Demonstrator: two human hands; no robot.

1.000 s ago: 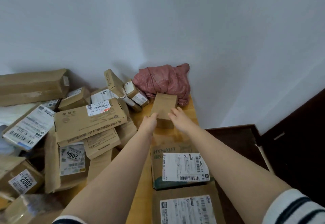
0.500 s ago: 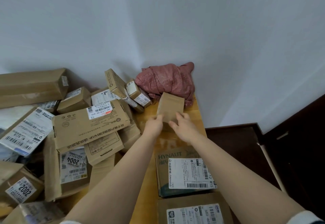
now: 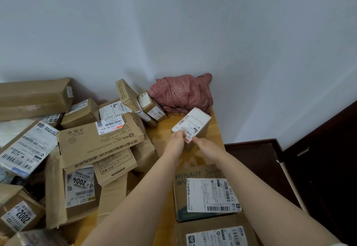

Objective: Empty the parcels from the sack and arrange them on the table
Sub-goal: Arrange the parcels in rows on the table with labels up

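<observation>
Lengthwise, the label-up parcel (image 3: 193, 121) points toward the far wall (image 3: 241, 56).

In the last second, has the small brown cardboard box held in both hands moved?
Yes. The small brown cardboard box has been turned over almost in place, so its white label now faces up. It stays just in front of the crumpled pink cloth at the wall.

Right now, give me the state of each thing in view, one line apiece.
small parcel: label up, tilted, held at its near end by both hands.
left hand: pinches the small parcel.
right hand: grips the small parcel.
HYNAUT box: flat on the table, label up.
parcel heap: jumbled, on the left.
pink cloth: crumpled in the corner.
</observation>
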